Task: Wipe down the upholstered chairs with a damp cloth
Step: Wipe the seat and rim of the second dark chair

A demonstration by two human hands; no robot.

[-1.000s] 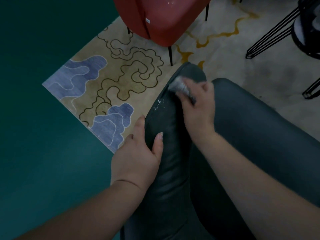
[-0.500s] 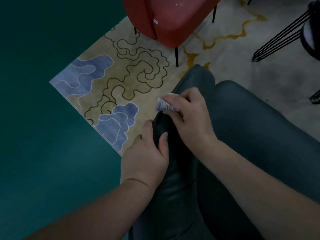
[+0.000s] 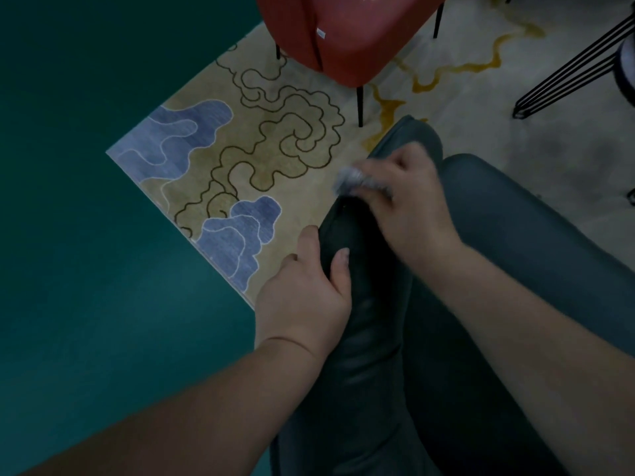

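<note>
**The cloth is sitting on the chair's long arm, with more arm beyond it**

The dark green chair (image 3: pixel 536 269) is the thing to look from. It is filling the near right part of the view, and its padded arm (image 3: pixel 371 321) is running like a long roll from close to the person out toward the rug.

Nearest on that arm, the left hand (image 3: pixel 305 297) is holding on. Its thumb is lying on top of the roll and its fingers are curling down over the outer side, so it is gripping the arm and keeping the chair steady.

A little farther along the same roll, the right hand (image 3: pixel 409 207) is pressing down. Its fingers are bunching around a small grey cloth (image 3: pixel 350 178), and the cloth is poking out on the outer side of the arm. It looks blurry, so the hand is likely rubbing.

This is the part that matters: the arm's long line is pointing away from the person, and the rounded far end of the arm (image 3: pixel 412 132) is lying just past the cloth. The right hand is the closer one to that end, so it looks best placed to wipe there. The left hand is sitting behind the cloth, out of its way.

Beyond the chair's arm, the patterned rug (image 3: pixel 240 159) is lying on the teal floor (image 3: pixel 86 235). Farther still, a red chair (image 3: pixel 350 32) is standing on thin black legs, and it may be waiting for its wipe. Black wire legs (image 3: pixel 567 73) are showing off to the far right.
</note>
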